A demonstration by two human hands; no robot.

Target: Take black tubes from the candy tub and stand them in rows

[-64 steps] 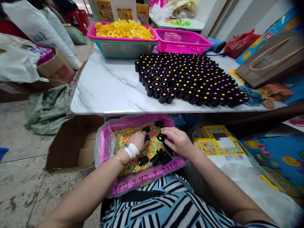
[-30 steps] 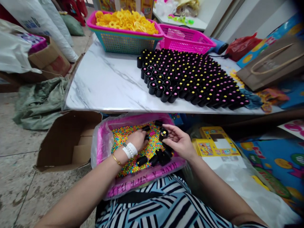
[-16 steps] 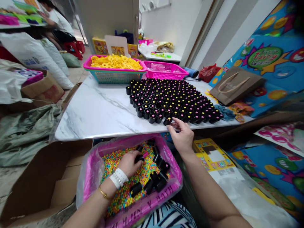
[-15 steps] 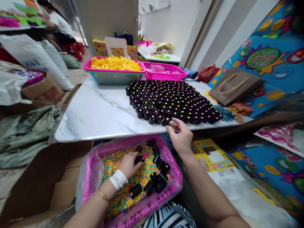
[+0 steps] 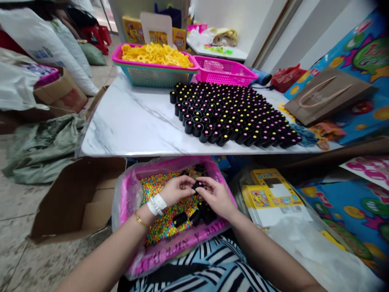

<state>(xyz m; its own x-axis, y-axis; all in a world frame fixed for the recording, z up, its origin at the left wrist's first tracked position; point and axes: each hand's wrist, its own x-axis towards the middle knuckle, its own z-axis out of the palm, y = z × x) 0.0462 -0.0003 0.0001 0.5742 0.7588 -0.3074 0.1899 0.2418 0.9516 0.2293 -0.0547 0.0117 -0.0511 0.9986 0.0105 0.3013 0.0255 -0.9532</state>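
Over a pink basket [image 5: 126, 202] of small coloured balls [image 5: 158, 184], both hands meet at one black cup [image 5: 197, 185] with a pink dot in it. My left hand [image 5: 179, 190] pinches it from the left, and my right hand [image 5: 215, 196] grips its right side. More black cups [image 5: 180, 219] lie tipped on the balls below the hands. On the white table [image 5: 127, 125] above stand many black cups [image 5: 225, 115] in close rows, each with a yellow or pink dot inside.
Yellow plastic pieces [image 5: 158, 56] fill a basket at the table's back, beside a pink basket [image 5: 225, 71]. A brown paper bag [image 5: 326, 95] leans at the right. An open cardboard box [image 5: 69, 198] is at lower left, yellow packaging [image 5: 273, 190] at lower right.
My right hand has left the table's front edge and come down to the basket, meeting my left hand at a cup. The view has tilted down.
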